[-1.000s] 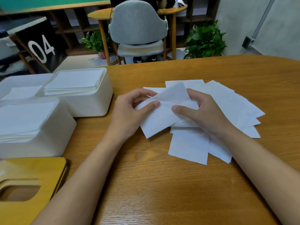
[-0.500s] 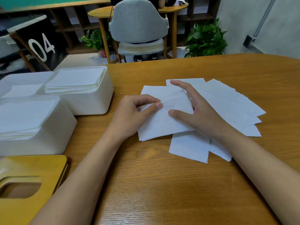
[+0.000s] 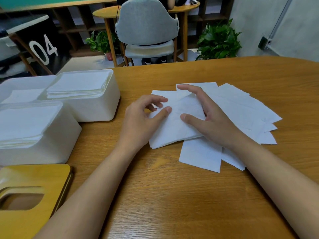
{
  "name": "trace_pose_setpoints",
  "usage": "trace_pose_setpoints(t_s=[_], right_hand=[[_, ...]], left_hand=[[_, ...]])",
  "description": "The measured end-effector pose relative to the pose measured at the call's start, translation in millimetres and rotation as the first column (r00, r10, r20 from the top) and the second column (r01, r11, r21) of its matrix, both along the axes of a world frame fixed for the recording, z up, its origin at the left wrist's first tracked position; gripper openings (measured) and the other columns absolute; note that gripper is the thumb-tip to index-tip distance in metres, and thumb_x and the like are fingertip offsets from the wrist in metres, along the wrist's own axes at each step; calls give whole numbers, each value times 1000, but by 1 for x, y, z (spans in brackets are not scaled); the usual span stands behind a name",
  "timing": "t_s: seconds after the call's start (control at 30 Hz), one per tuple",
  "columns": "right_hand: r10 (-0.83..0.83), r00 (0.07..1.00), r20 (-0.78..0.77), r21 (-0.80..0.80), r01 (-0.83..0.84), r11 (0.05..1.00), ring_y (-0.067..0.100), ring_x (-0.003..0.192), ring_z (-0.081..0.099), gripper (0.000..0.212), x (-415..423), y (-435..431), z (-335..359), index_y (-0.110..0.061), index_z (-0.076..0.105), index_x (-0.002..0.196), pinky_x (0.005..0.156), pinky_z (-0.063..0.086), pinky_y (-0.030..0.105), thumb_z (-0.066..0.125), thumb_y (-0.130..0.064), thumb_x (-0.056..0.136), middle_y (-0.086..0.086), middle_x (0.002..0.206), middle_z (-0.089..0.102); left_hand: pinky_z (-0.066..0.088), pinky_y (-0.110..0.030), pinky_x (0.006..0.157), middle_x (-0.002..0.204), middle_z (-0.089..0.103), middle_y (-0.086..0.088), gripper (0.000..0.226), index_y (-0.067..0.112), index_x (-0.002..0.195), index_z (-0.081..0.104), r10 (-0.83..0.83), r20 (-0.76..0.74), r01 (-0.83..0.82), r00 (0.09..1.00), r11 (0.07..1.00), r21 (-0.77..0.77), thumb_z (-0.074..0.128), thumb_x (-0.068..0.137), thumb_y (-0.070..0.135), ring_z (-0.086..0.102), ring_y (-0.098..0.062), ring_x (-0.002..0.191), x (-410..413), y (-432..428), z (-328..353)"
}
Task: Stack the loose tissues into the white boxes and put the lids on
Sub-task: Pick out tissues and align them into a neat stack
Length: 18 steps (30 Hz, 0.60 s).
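Loose white paper tissues [image 3: 241, 109] lie fanned on the brown wooden table [image 3: 172, 195], all to the right of the white rectangular plastic box [image 3: 96, 111]. Take that box as ref for everything. It's open-topped, w/ a neat stack inside up near the rim. Your two hands sit btwn the box & the far end of the fan, both on the top sheet [image 3: 174, 131].

Left hand [image 3: 143, 121]: the nearer one to the box. Thumb lies flat on the sheet's box-side edge, fingers curled above it; can't tell if they actually nip the paper. Right hand [image 3: 212, 121]: further from the box, fingers spread & nearly straight, palm down, pinning the sheet & those under it. It grips nothing.

Key relation: the box is straight off to the left of the sheet, so this looks like a left-hand carry; the right only needs to lift off. The sheet sits askew vs the box's long side, so it prob needs a small twist to land square on the stack.

Toward you from the box: second white plastic box [image 3: 57, 145], also stacked. Left of the box: third white box [image 3: 25, 81], few sheets. Nearest you, past the second: mustard-yellow wooden lid [image 3: 34, 176] w/ a rounded slot, not on yet.
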State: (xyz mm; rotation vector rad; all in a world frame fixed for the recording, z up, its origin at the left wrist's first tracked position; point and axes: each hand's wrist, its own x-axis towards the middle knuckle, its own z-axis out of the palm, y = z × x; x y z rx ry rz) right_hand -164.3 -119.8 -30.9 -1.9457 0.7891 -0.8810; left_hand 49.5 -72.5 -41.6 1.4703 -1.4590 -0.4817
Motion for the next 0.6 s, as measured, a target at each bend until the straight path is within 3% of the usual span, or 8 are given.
trace_pose_setpoints(t_s=[0.07, 0.13, 0.2, 0.27, 0.4, 0.5, 0.6], right_hand=[[-7, 997, 76, 32, 4, 999, 16, 118, 62, 53, -2, -2, 2, -40, 52, 144, 100, 56, 47, 65, -9, 102, -16, 139, 56], [-20, 987, 160, 74, 8, 997, 18, 113, 65, 45, -4, -4, 2, -32, 57, 139, 94, 58, 43, 64, -7, 103, -10, 131, 62], [-49, 984, 171, 77, 36, 996, 14, 114, 64, 37, -6, -6, 2, -30, 62, 133, 91, 56, 34, 63, -8, 103, -14, 128, 64], [-47, 991, 128, 87, 36, 996, 7, 116, 63, 31, -6, -7, 3, -29, 71, 126, 92, 50, 22, 64, -9, 103, -17, 128, 68], [-46, 998, 32, 138, 41, 990, -6, 113, 65, 30, -9, -10, 1, -23, 81, 111, 92, 45, 8, 65, -2, 99, -19, 114, 77], [-214, 977, 18, 102, 211, 972, -12, 113, 63, 33, -11, -17, -4, -24, 81, 111, 94, 42, 3, 64, 0, 97, -20, 114, 77], [-304, 952, 30, 83, 301, 950, -16, 112, 61, 33, -12, -22, -5, -24, 81, 110, 94, 40, 0, 64, -1, 96, -20, 116, 75]], left_hand=[[42, -10, 81, 120, 64, 16, 35, 37, 123, 70, 55, 1, -55, 998, 998, 7, 81, 90, 42, 61, 2, 106, 0, -1, 1], [47, -11, 83, 125, 65, 12, 43, 40, 131, 64, 26, -156, -8, 987, 994, 113, 79, 91, 45, 62, 1, 111, -1, 0, 5], [58, -24, 81, 120, 71, 3, 46, 41, 133, 61, -26, -317, 88, 948, 979, 183, 80, 92, 39, 69, -10, 106, -3, 2, 8], [61, -34, 81, 117, 74, 1, 47, 38, 134, 60, -63, -334, 117, 940, 982, 146, 80, 93, 27, 72, -16, 103, -3, 3, 7], [57, -34, 81, 124, 65, 8, 47, 34, 128, 52, -43, -145, 51, 988, 997, 52, 81, 92, 24, 66, -15, 109, -7, 2, -1], [42, -13, 86, 127, 49, 10, 56, 27, 126, 49, -4, 157, 10, 988, 999, -40, 86, 85, 29, 52, -8, 113, -15, 7, -2], [37, -12, 81, 110, 60, 8, 40, 23, 110, 65, -187, 268, 209, 945, 976, -55, 91, 80, 31, 58, -12, 99, -20, 10, 0]])
